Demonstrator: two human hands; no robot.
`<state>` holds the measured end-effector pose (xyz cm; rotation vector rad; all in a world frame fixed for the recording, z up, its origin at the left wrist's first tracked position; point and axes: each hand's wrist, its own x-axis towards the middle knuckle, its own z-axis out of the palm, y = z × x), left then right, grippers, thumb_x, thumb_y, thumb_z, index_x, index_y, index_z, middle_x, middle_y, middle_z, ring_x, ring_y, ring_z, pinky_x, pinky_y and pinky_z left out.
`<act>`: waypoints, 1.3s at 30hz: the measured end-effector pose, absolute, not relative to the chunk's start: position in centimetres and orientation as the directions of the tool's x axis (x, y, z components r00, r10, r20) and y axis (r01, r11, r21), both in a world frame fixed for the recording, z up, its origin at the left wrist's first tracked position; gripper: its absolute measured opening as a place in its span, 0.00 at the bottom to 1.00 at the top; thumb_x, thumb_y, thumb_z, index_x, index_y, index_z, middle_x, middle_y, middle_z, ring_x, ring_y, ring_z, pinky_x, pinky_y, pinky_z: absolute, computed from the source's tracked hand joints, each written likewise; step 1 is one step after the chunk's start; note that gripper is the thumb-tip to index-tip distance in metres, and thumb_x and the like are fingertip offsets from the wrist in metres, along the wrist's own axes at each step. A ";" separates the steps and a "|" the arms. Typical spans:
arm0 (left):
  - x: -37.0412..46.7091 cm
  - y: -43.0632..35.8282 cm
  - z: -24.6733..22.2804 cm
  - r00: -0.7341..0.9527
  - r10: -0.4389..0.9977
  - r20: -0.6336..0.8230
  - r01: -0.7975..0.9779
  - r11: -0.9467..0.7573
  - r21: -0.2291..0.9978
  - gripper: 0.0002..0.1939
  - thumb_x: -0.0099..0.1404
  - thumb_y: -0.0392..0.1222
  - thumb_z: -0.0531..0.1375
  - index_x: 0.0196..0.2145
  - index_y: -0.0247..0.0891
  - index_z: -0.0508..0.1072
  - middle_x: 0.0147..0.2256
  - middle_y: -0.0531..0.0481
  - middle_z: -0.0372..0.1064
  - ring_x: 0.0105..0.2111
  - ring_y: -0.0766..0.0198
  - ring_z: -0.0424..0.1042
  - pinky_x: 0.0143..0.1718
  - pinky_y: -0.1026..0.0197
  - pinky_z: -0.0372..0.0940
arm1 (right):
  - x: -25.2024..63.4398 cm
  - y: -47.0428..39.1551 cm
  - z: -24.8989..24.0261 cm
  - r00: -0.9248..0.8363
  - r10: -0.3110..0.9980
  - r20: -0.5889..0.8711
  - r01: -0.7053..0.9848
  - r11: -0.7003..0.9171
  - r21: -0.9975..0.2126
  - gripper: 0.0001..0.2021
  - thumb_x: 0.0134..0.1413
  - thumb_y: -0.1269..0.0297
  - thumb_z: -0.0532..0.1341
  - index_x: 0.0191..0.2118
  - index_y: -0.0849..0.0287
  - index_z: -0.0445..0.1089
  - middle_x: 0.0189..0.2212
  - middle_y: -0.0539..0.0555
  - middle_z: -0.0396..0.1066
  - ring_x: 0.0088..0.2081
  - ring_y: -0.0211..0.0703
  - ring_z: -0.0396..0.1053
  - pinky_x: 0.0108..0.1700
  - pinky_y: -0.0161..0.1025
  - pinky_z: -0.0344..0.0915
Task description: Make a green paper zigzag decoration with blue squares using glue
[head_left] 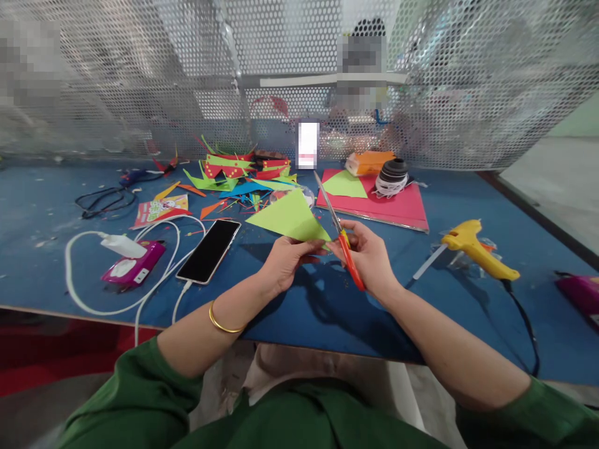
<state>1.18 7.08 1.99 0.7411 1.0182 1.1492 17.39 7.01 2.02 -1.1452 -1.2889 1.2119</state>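
In the head view, the left hand (284, 263) is pinching a green paper (287, 218) between its thumb and fingers, near the lower edge, and the paper is held above the middle of the worktop (37, 237), tilted, with its wide part reaching away to the left. The right hand (369, 254) is curled around the red handles of the scissors (354, 269), whose blades point forward and a little to the left, just beside the paper. The fingertips of this hand are near the right corner of the paper, but the view is too small there and I cannot tell if they pinch it. Left of the hands there lies a dark-screened phone (209, 251) with a white cable plugged into it, and beyond it a purple box (152, 255) with a white adapter (122, 245) on top. Behind the paper, coloured scraps (253, 190) and red cutouts (224, 167) with yellow dots are lying in a heap. A lit screen (307, 140) stands upright against the perforated panel (290, 37). To the right of it, a red sheet (397, 213) bears a green piece (346, 185) and a dark spool (394, 168) wound with white cord. Farther right, a yellow glue gun (486, 252) lies on the worktop, well apart from the hands.
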 end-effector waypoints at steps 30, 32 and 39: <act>-0.5 8.2 2.4 -0.205 0.963 -0.174 -0.526 0.042 0.849 0.07 0.48 0.36 0.72 0.29 0.36 0.82 0.30 0.48 0.80 0.30 0.62 0.78 0.31 0.64 0.70 | 20.2 7.2 2.5 -0.349 0.926 0.146 0.652 0.352 -0.672 0.21 0.50 0.49 0.68 0.48 0.53 0.77 0.39 0.55 0.78 0.38 0.49 0.73 0.41 0.41 0.67; -0.5 8.3 2.5 -0.203 0.964 -0.172 -0.519 0.043 0.854 0.07 0.48 0.36 0.72 0.28 0.36 0.82 0.30 0.47 0.80 0.30 0.62 0.79 0.31 0.64 0.70 | 20.2 7.1 2.6 -0.354 0.925 0.140 0.644 0.350 -0.680 0.21 0.51 0.48 0.68 0.48 0.53 0.77 0.39 0.55 0.78 0.38 0.49 0.73 0.41 0.41 0.67; -0.5 8.4 2.4 -0.202 0.965 -0.165 -0.515 0.039 0.857 0.10 0.45 0.37 0.74 0.28 0.35 0.81 0.29 0.46 0.80 0.30 0.60 0.79 0.32 0.62 0.70 | 20.4 7.2 2.4 -0.369 0.922 0.118 0.623 0.339 -0.705 0.23 0.53 0.46 0.66 0.50 0.53 0.77 0.36 0.54 0.77 0.35 0.47 0.70 0.39 0.41 0.67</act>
